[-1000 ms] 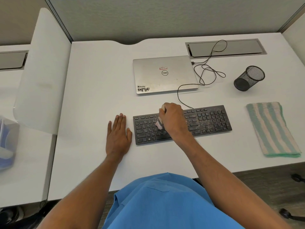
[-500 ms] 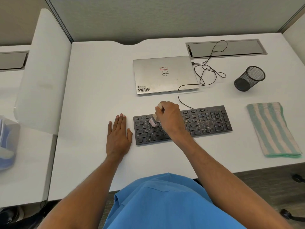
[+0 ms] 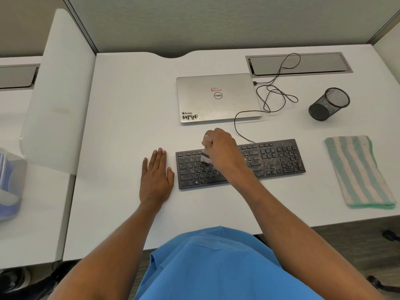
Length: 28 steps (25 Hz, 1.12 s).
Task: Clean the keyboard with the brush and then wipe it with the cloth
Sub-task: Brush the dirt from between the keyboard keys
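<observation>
Two hands: both mine, one working and one parked on the desk (image 3: 129,105).
Right hand (image 3: 223,148): fingers curled round the brush (image 3: 205,156), gripping it low near the head, which I'd say gives me control between the keys.
One brush: bristles down on the upper-left rows of the keyboard (image 3: 279,156), handle tipped away from me.
Left hand (image 3: 156,177): flat, fingers straight, palm down on the desk just beside the keyboard's left end. It holds nothing; I judge it is there to steady me.
One keyboard: black, lying straight across in front of me, with pale crumbs (image 3: 263,162) scattered over its middle-right keys.
One cloth (image 3: 359,172): striped, folded, lying on the desk well to the right of the keyboard, waiting within reach for the wipe.
One laptop (image 3: 216,97): closed, just behind the keyboard, out of the brush's way.
One cable (image 3: 275,92): loops from the keyboard's back edge up past the laptop.
One mesh cup (image 3: 329,103): far right, beyond the cloth.
Stage, as I judge it: brushing under way, crumbs on the right not yet reached, wiping not begun.
</observation>
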Motion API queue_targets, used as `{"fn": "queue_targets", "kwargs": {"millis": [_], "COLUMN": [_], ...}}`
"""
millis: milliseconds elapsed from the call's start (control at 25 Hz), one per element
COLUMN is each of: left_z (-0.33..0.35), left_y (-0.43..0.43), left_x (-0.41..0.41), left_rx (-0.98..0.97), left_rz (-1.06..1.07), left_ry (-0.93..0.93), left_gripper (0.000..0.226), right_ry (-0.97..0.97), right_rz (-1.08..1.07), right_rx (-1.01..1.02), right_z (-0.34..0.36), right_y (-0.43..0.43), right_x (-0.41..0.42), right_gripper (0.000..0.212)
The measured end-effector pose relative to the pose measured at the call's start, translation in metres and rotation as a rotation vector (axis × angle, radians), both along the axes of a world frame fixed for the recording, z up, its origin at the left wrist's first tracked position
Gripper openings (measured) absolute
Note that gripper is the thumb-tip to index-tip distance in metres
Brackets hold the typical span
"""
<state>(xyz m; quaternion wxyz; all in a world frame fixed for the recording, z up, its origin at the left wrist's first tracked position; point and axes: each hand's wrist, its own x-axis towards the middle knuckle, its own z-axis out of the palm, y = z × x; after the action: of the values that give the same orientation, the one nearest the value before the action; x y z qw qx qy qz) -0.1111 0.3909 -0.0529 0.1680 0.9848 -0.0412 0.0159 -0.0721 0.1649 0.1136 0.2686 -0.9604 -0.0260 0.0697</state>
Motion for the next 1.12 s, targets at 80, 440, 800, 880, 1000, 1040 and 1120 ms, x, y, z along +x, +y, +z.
{"fn": "queue_targets", "kwargs": {"millis": [80, 440, 800, 880, 1000, 1040, 1120], "left_z": [0.0, 0.002, 0.003, 0.003, 0.001, 0.001, 0.001], "left_y": [0.0, 0.0, -0.001, 0.0, 0.0, 0.0, 0.0], "left_x": [0.0, 0.0, -0.001, 0.0, 0.0, 0.0, 0.0], "left_rx": [0.0, 0.008, 0.004, 0.005, 0.007, 0.007, 0.004], "left_rz": [0.0, -0.002, -0.007, -0.004, -0.002, -0.004, -0.007], "left_ry": [0.001, 0.012, 0.012, 0.009, 0.008, 0.007, 0.009], "left_gripper": [0.065, 0.065, 0.066, 0.066, 0.066, 0.066, 0.066], "right_ry": [0.01, -0.099, 0.081, 0.087, 0.098, 0.078, 0.054], "right_rz": [-0.036, -0.166, 0.109, 0.12, 0.025, -0.009, -0.036], "right_rx": [-0.058, 0.102, 0.211, 0.139, 0.007, 0.007, 0.066], "right_z": [0.0, -0.002, 0.012, 0.01, 0.006, 0.006, 0.008], "right_y": [0.0, -0.002, 0.005, -0.005, -0.016, -0.017, -0.011], "right_x": [0.002, -0.002, 0.004, 0.008, 0.016, 0.017, 0.019], "right_gripper": [0.023, 0.029, 0.014, 0.015, 0.015, 0.013, 0.018]}}
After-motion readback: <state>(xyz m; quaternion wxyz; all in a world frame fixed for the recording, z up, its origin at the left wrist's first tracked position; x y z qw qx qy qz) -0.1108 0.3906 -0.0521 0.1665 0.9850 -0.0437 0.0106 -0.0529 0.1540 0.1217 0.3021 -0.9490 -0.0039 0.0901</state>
